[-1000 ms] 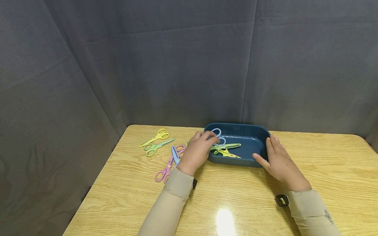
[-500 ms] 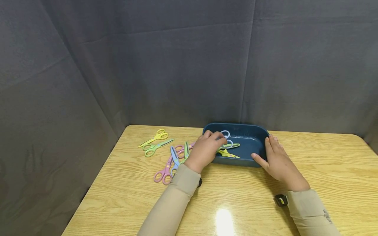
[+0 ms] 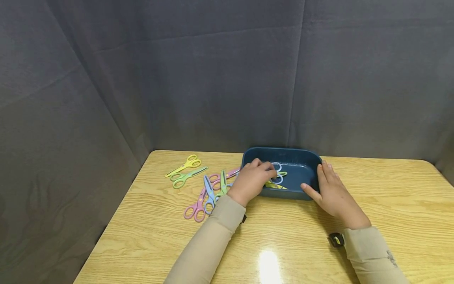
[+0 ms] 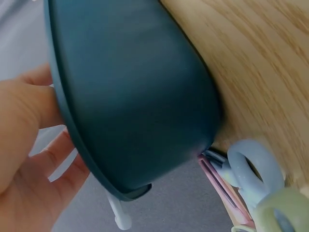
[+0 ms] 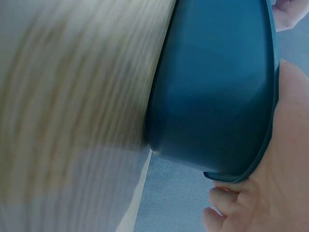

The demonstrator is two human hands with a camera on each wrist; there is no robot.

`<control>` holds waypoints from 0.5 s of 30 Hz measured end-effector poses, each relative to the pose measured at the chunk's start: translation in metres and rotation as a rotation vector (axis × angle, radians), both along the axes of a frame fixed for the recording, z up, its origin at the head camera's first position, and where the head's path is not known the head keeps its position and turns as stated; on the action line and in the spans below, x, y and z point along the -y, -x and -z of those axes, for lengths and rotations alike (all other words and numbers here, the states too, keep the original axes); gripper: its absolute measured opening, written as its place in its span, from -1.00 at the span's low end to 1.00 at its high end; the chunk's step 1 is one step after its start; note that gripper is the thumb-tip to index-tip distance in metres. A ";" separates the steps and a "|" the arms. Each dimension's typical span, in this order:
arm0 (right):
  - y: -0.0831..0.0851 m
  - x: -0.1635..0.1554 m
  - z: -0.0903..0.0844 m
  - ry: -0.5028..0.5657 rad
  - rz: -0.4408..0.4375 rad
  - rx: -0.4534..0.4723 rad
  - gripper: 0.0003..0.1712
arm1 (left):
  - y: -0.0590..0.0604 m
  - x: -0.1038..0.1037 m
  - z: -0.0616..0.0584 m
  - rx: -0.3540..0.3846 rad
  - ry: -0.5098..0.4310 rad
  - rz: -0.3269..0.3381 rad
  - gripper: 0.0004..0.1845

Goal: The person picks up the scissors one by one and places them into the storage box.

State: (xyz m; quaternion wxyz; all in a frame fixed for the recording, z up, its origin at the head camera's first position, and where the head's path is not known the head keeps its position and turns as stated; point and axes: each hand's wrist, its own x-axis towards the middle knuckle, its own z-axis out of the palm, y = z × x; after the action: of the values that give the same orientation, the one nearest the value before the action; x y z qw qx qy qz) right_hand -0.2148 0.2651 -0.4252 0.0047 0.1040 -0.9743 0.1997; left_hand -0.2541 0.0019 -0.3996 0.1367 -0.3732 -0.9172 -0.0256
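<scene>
A dark blue tray point(image 3: 294, 194) stands at the back of the table. Inside its left half my left hand point(image 3: 250, 179) holds light-blue-handled scissors point(image 3: 278, 179), their loops pointing right past the fingers. In the left wrist view, a pale blade tip point(image 4: 123, 220) sticks out beyond the tray's rim. Under the hand lie yellow scissors point(image 3: 278, 185) and green scissors point(image 3: 282, 173), partly hidden. My right hand point(image 3: 335, 195) rests on the tray's right end. Its fingers are straight along the outside, and the thumb lies over the front corner.
Left of the tray lie several scissors on the wooden table point(image 3: 149, 236): yellow scissors point(image 3: 184, 165), green scissors point(image 3: 188, 176), pink scissors point(image 3: 199, 205), and blue scissors point(image 3: 209, 189). A grey curtain point(image 3: 220, 79) hangs behind the table.
My left hand has moved to the right inside the tray with the light-blue-handled scissors. More of the scissors on the table show behind it. My right hand stays at the tray's end.
</scene>
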 end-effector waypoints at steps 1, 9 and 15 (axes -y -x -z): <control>0.000 0.000 0.000 0.001 -0.002 0.000 0.17 | 0.000 -0.001 0.000 -0.003 0.009 0.007 -0.68; 0.000 0.000 0.000 -0.002 -0.001 -0.008 0.17 | 0.003 -0.006 0.001 0.010 0.065 0.063 -0.67; 0.000 0.000 -0.001 0.004 -0.001 -0.006 0.17 | 0.004 -0.009 0.001 0.021 0.102 0.085 -0.65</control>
State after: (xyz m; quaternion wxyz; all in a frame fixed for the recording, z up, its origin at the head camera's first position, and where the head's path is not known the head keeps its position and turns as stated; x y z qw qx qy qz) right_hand -0.2143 0.2647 -0.4237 0.0075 0.1053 -0.9738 0.2016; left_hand -0.2586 0.0104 -0.4002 0.1066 -0.4182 -0.9020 0.0115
